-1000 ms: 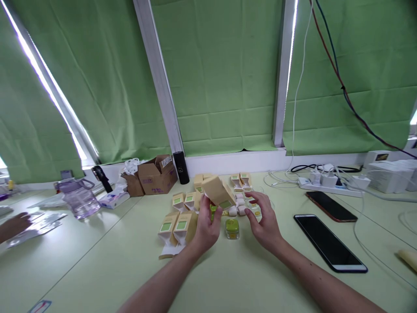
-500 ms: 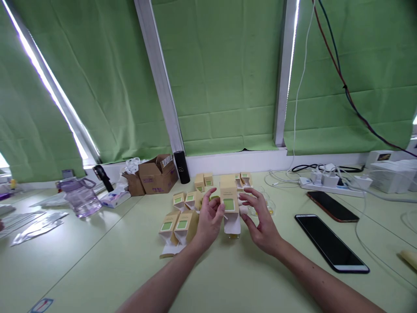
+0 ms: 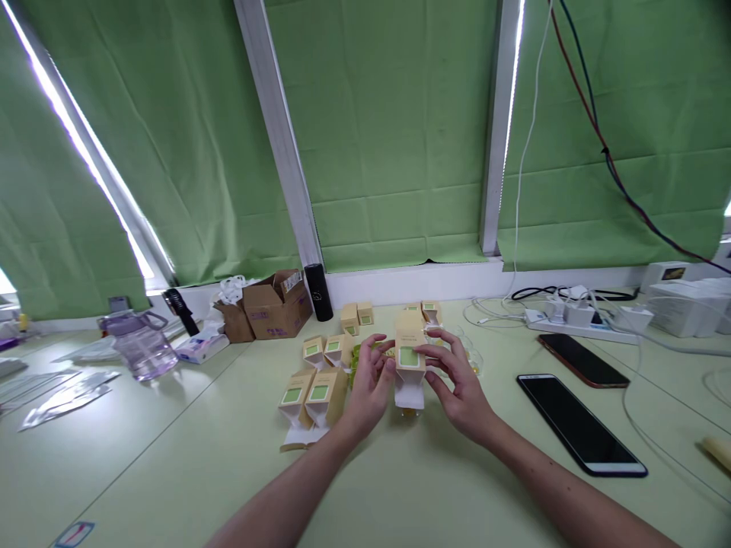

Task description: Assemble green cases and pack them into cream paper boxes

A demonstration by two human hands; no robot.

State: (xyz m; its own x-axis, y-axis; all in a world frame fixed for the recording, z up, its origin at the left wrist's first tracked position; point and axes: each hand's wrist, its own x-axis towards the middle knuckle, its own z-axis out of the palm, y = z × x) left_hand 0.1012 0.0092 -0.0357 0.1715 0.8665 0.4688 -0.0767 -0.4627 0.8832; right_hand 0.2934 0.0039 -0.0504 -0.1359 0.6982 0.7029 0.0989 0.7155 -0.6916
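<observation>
Both my hands hold one small tan carton [image 3: 409, 358] with a green square label, upright over the pale green table [image 3: 171, 472]. My left hand [image 3: 368, 388] grips its left side and my right hand [image 3: 457, 380] its right side. The carton's white bottom flap hangs open over a small jar, of which only a sliver shows beneath. Several more tan cartons [image 3: 314, 396] stand to the left and behind.
Two phones [image 3: 576, 422] lie at the right, near a power strip [image 3: 571, 316] with chargers and cables. A brown cardboard box [image 3: 277, 304], a black cylinder [image 3: 318, 291] and a clear water jug [image 3: 140, 344] stand at the back left. Plastic sleeves [image 3: 57, 396] lie far left.
The carton was tilted in my left hand alone; it has turned upright and come down over the small green-lidded jar, with my right hand closing on it. The other person's hand at far left is gone.
</observation>
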